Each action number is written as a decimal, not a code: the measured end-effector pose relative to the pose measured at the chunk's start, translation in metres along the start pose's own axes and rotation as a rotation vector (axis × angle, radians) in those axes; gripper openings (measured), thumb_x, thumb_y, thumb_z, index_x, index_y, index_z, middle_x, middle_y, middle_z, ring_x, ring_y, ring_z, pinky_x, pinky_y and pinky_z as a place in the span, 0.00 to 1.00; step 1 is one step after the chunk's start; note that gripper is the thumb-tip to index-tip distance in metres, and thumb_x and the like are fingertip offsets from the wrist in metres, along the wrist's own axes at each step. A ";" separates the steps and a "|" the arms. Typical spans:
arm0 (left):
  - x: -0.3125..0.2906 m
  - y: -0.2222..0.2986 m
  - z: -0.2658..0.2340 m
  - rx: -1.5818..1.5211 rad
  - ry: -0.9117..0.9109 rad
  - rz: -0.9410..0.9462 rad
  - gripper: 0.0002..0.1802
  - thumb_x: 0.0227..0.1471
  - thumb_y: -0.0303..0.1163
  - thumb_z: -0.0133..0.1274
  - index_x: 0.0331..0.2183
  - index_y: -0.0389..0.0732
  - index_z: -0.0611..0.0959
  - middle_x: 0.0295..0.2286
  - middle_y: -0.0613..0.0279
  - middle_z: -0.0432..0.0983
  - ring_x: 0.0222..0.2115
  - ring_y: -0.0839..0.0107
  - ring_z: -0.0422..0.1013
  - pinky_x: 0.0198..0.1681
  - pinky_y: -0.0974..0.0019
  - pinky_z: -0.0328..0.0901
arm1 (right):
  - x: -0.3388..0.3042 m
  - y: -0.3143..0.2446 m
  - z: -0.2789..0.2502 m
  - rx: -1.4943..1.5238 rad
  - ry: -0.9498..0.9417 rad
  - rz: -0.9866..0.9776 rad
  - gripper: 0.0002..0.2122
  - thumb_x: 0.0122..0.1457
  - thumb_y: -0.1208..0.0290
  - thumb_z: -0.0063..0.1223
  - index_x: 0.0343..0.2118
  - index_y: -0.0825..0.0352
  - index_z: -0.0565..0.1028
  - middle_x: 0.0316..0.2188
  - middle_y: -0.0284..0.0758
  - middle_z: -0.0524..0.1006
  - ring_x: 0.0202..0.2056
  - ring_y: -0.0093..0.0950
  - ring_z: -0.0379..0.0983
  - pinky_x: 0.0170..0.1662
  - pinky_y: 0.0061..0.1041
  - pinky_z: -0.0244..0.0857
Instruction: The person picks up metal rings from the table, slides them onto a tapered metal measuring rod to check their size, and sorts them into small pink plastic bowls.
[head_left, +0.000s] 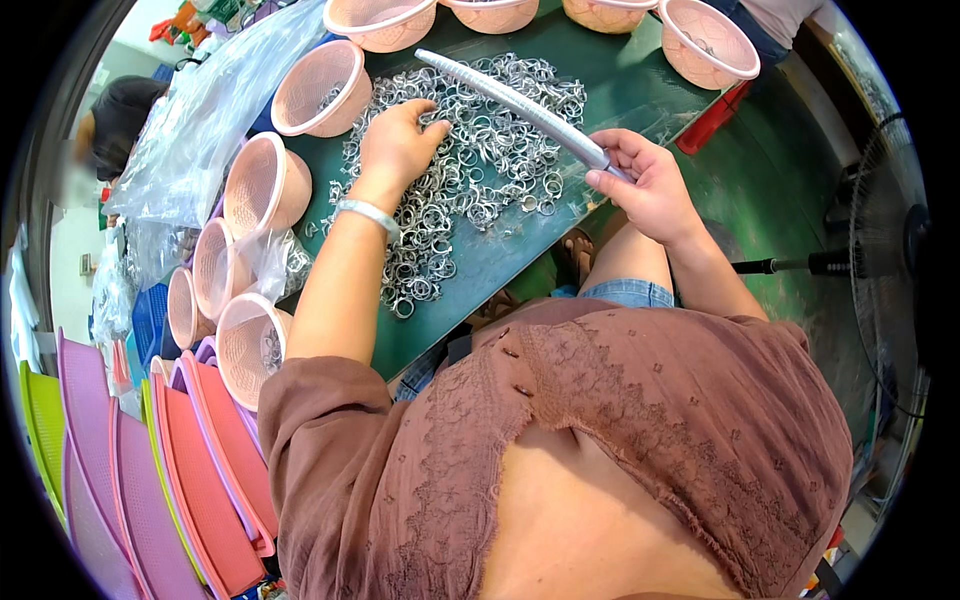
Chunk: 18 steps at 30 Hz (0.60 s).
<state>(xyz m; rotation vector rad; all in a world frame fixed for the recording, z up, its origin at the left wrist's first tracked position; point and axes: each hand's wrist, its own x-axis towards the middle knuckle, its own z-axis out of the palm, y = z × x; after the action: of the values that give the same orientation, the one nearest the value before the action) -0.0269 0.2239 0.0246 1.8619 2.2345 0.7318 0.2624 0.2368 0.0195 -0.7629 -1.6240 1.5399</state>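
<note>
In my right hand [648, 185] is a ring mandrel [520, 105], a long tapered metal stick with fine markings, gripped by its thick end. Its thin tip points up and to the left, above a wide heap of loose silver-coloured rings [500, 150] on the green table. My left hand [398, 145] reaches over the left part of this heap, with the index finger and thumb apart. No ring shows between them, and its other fingers are mostly hidden. A pale bangle [370, 218] circles my left wrist.
Pink baskets edge the table, including one at the far right [708, 45] and one left of the heap [322, 90]; some hold rings. Clear plastic sheeting [215, 110] lies beyond them. Stacked coloured baskets [190, 470] stand at lower left, a fan [895, 240] at right. Other people are nearby.
</note>
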 end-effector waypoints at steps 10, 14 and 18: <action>0.002 -0.011 -0.006 -0.612 -0.113 -0.349 0.10 0.45 0.31 0.55 0.31 0.35 0.81 0.20 0.69 0.73 0.20 0.79 0.64 0.25 0.73 0.61 | -0.001 0.001 -0.009 0.005 -0.002 0.004 0.15 0.48 0.83 0.52 0.41 0.74 0.67 0.31 0.32 0.73 0.33 0.16 0.67 0.38 0.17 0.62; -0.007 -0.022 -0.014 -0.128 -0.115 -0.139 0.13 0.44 0.28 0.53 0.35 0.35 0.80 0.17 0.69 0.70 0.19 0.80 0.64 0.25 0.73 0.62 | 0.001 0.003 -0.010 -0.021 -0.027 0.026 0.15 0.49 0.84 0.52 0.41 0.74 0.67 0.33 0.32 0.73 0.34 0.17 0.67 0.39 0.18 0.62; -0.019 0.008 -0.014 -0.153 -0.022 -0.038 0.14 0.43 0.29 0.53 0.36 0.37 0.79 0.17 0.67 0.70 0.19 0.78 0.65 0.25 0.72 0.62 | 0.001 0.004 -0.008 0.013 -0.048 0.027 0.17 0.50 0.82 0.51 0.44 0.74 0.66 0.34 0.31 0.72 0.35 0.15 0.66 0.39 0.15 0.61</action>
<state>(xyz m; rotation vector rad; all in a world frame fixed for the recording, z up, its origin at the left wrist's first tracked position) -0.0213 0.2028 0.0371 1.7436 2.1290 0.8457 0.2681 0.2418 0.0155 -0.7492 -1.6433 1.5978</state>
